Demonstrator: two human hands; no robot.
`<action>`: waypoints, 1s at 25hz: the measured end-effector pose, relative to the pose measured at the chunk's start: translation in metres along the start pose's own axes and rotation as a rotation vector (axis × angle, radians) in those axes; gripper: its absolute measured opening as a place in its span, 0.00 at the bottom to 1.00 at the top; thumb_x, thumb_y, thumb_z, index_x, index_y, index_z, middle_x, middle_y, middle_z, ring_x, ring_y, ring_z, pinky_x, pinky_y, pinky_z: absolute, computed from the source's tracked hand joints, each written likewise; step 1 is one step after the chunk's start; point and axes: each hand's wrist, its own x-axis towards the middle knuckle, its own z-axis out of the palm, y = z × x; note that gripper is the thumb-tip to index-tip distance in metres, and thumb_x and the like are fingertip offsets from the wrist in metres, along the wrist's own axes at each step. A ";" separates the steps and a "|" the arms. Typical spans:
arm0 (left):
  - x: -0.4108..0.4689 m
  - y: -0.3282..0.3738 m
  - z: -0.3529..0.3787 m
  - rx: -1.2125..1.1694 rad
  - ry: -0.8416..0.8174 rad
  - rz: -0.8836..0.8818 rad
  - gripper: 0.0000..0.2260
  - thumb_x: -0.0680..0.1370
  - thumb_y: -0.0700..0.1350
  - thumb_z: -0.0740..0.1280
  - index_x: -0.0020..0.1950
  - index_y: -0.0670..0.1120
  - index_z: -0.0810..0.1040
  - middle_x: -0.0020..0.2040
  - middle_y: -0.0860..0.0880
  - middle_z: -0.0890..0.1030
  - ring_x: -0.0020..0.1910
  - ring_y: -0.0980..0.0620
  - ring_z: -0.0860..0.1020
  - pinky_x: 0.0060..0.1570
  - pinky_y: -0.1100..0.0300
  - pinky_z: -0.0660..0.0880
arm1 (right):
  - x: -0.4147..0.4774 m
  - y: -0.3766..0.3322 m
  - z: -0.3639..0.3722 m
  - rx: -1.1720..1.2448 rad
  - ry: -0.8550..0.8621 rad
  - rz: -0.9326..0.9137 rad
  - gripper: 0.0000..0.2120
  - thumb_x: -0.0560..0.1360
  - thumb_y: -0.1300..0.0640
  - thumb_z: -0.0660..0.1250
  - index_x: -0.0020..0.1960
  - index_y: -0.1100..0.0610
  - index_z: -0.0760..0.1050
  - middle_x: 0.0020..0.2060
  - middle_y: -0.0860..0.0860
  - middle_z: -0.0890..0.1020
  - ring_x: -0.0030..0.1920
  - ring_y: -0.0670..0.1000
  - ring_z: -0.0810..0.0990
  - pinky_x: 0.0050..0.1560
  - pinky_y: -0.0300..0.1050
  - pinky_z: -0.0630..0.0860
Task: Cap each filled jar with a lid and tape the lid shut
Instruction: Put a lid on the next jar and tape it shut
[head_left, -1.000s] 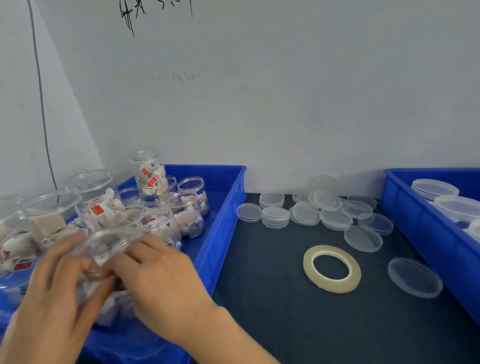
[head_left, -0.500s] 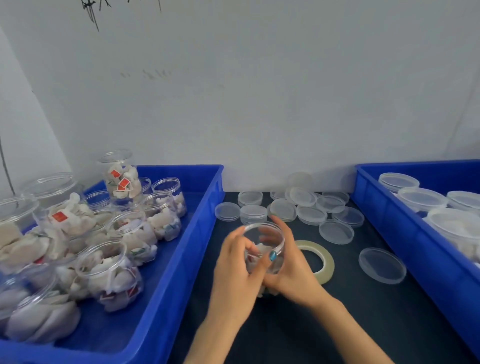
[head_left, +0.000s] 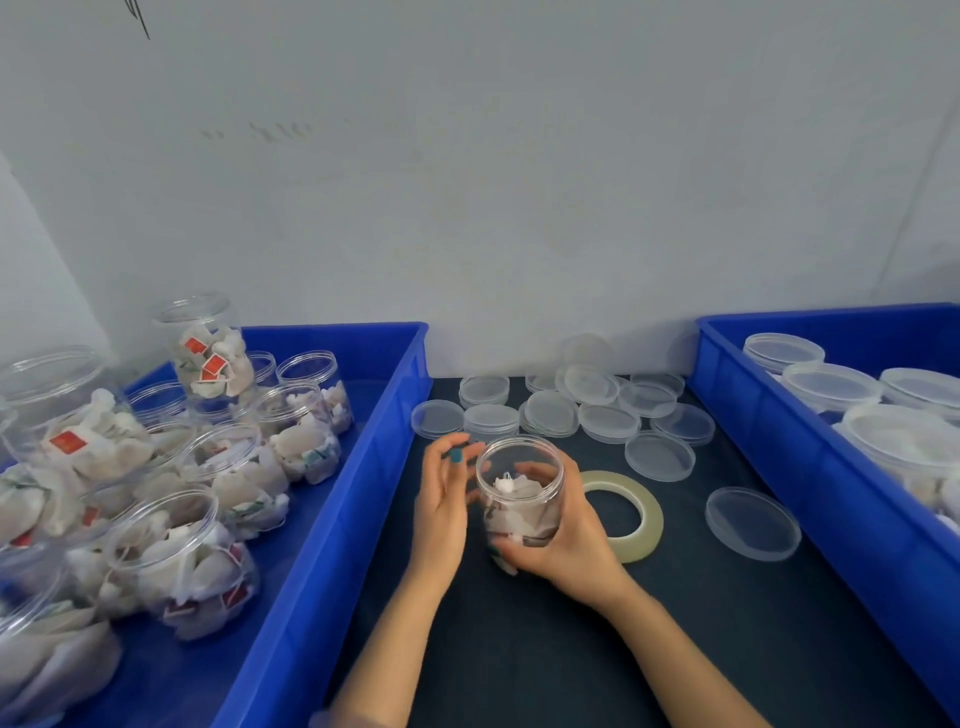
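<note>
A clear open-topped jar (head_left: 521, 488) filled with white tea bags stands on the dark mat between the two bins. My right hand (head_left: 569, 540) grips it from the right side and behind, fingers curled round its wall. Just left of the jar, my left hand (head_left: 441, 501) hovers with relaxed, straight fingers and holds nothing. A roll of clear tape (head_left: 643, 512) lies flat right of the jar, partly behind my right hand. Loose clear lids (head_left: 571, 408) are heaped at the back of the mat, and two single lids (head_left: 753, 524) lie nearer, to the right.
A blue bin (head_left: 358, 483) on the left holds several open filled jars (head_left: 182, 556), some stacked or tilted. The blue bin (head_left: 789, 441) on the right holds lidded jars (head_left: 831, 387). A white wall closes off the back.
Both hands lifted a jar out of the left bin and brought it to the mat by the tape roll. My left hand has since come off the jar; the right still holds it.
</note>
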 end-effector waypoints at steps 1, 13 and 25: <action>0.016 -0.008 0.001 0.154 0.007 -0.022 0.13 0.82 0.44 0.64 0.66 0.55 0.72 0.66 0.55 0.78 0.67 0.54 0.75 0.63 0.58 0.74 | 0.000 0.001 -0.001 -0.001 0.009 0.004 0.47 0.61 0.51 0.82 0.71 0.35 0.58 0.60 0.36 0.75 0.63 0.42 0.77 0.56 0.33 0.75; 0.124 -0.050 0.023 1.288 -0.422 -0.021 0.26 0.83 0.53 0.59 0.80 0.51 0.56 0.81 0.39 0.48 0.80 0.38 0.46 0.76 0.44 0.54 | 0.001 0.014 0.000 -0.004 0.056 -0.010 0.48 0.59 0.49 0.83 0.71 0.37 0.59 0.60 0.38 0.76 0.61 0.43 0.78 0.56 0.37 0.78; 0.070 0.045 0.019 0.103 0.051 -0.041 0.19 0.74 0.56 0.72 0.61 0.55 0.74 0.59 0.58 0.78 0.60 0.56 0.77 0.47 0.68 0.72 | 0.001 0.011 0.001 0.023 0.043 0.005 0.47 0.61 0.51 0.83 0.70 0.34 0.59 0.59 0.37 0.76 0.60 0.42 0.78 0.53 0.31 0.75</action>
